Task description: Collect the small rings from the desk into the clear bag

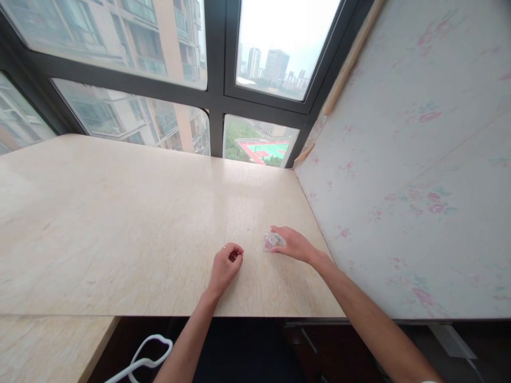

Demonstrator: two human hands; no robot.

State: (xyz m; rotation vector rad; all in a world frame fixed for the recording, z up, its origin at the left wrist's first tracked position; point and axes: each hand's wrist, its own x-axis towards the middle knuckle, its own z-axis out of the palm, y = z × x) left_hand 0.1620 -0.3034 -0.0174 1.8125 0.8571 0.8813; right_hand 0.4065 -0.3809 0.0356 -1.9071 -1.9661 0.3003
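Note:
A small clear box [267, 242] with pink, white and greenish contents sits on the pale marble-patterned sill, right of the middle. My right hand [295, 243] reaches around it from the right, thumb on the near side and fingers on the far side. To the left of the box, and apart from it, my left hand [225, 267] rests low over the sill with thumb and fingertips pinched together. Whatever may be between those fingertips is too small to make out.
Windows in dark frames [216, 80] rise behind the sill [120, 223]. A wall with flowered paper [399, 175] borders it on the right. Below the sill's front edge, a white looped object [149, 361] stands at the lower left, near a lower marble-patterned surface [48, 340].

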